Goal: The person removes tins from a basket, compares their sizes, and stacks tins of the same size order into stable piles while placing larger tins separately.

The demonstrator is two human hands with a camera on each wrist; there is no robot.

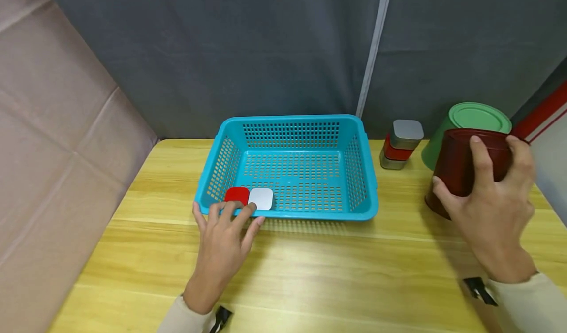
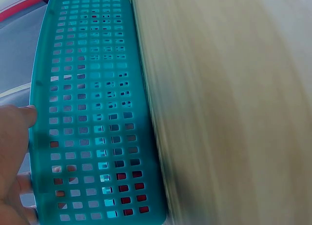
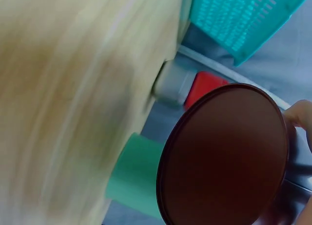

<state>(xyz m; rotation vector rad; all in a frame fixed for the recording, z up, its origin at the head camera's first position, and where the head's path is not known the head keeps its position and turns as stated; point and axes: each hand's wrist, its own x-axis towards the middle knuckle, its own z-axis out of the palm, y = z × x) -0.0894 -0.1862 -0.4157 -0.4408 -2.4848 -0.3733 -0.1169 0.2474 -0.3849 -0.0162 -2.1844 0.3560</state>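
Observation:
My right hand [image 1: 498,210] grips a dark red canister [image 1: 454,170] by its upper part, thumb on one side and fingers on the other. In the right wrist view the canister's round end [image 3: 224,156] faces the camera. At the front left of a turquoise basket [image 1: 288,216], my left hand [image 1: 223,242] rests over the rim with relaxed, slightly bent fingers. Just beyond those fingertips, inside the basket, lie a red square-topped tin [image 1: 236,195] and a white one [image 1: 261,198], side by side. Fingers partly cover the red one.
A green canister [image 1: 480,116] stands behind the red one. To its left is a leaning-looking stack of small square tins, with a grey tin [image 1: 406,132] on top and a red tin [image 1: 395,151] below. A grey curtain [image 1: 266,47] backs the wooden table [image 1: 310,279].

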